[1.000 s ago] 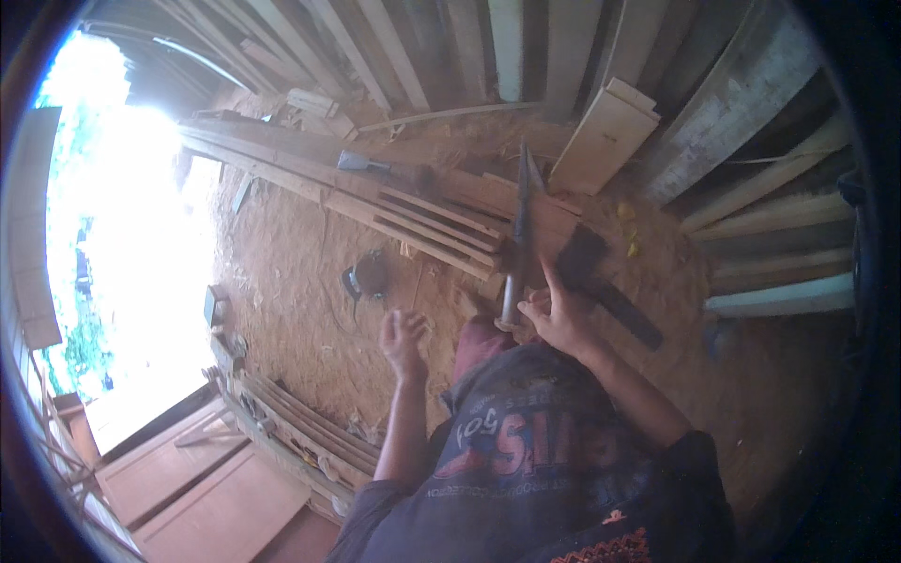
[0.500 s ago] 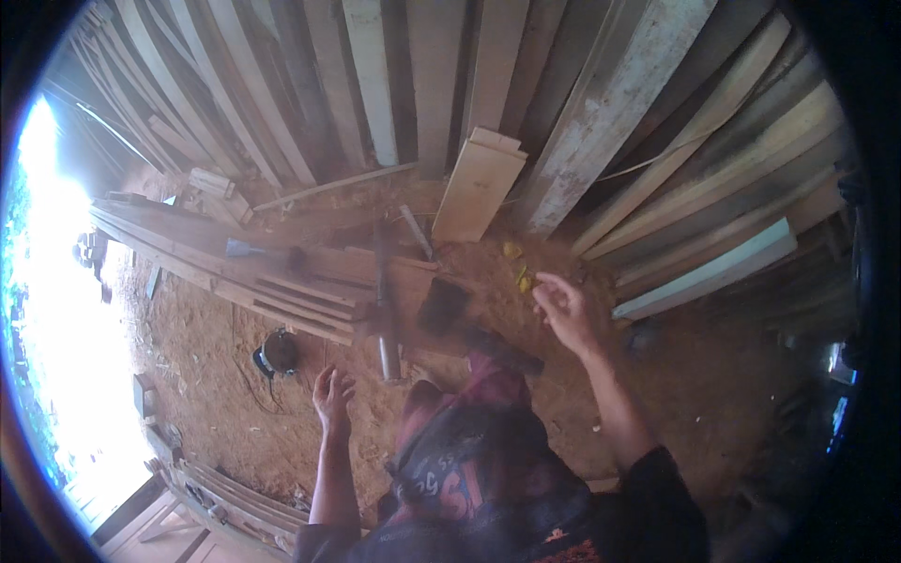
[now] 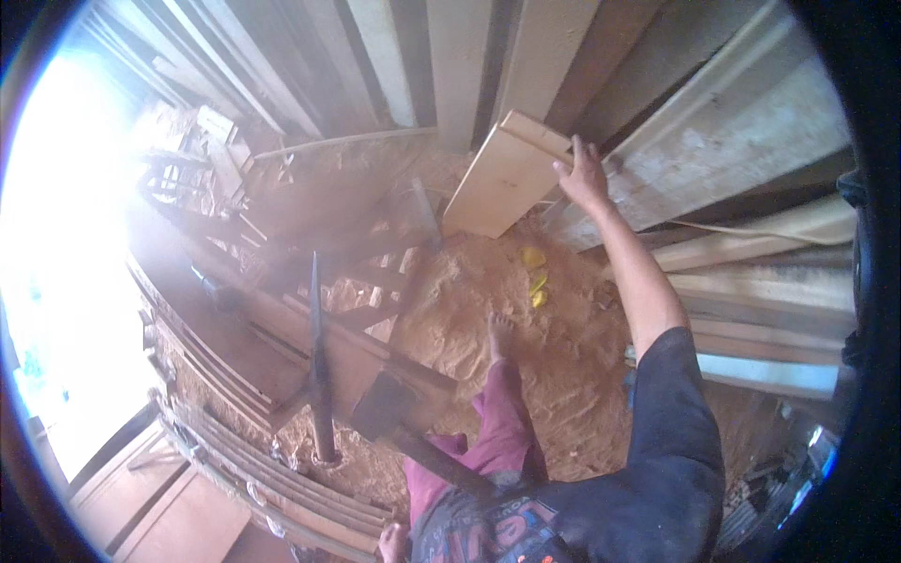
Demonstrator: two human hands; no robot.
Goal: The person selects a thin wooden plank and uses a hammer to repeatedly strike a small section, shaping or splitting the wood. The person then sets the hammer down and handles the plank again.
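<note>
My right hand (image 3: 586,180) reaches out ahead and grips the upper right edge of a short, pale wooden board (image 3: 507,178). The board leans against taller planks, and a narrower strip shows along its far edge. Low in the picture, my left hand (image 3: 392,542) is only partly visible beside my shirt, its fingers too cut off to read. Between me and the bench (image 3: 253,347) are a dark square block (image 3: 385,405) on a bar and an upright, pointed metal bar (image 3: 320,375). A dark-handled tool (image 3: 216,289) lies on the bench.
Long planks (image 3: 460,66) lean along the far side and round to the right. Yellow pieces (image 3: 535,275) lie on the sawdust-covered floor (image 3: 572,375) near my bare foot (image 3: 501,330). Stacked boards (image 3: 282,502) stand at lower left. Bright glare washes out the left side.
My right hand has moved forward from above the yellow pieces and taken hold of the short board, which now tilts more to the right. My left hand has dropped back toward my body.
</note>
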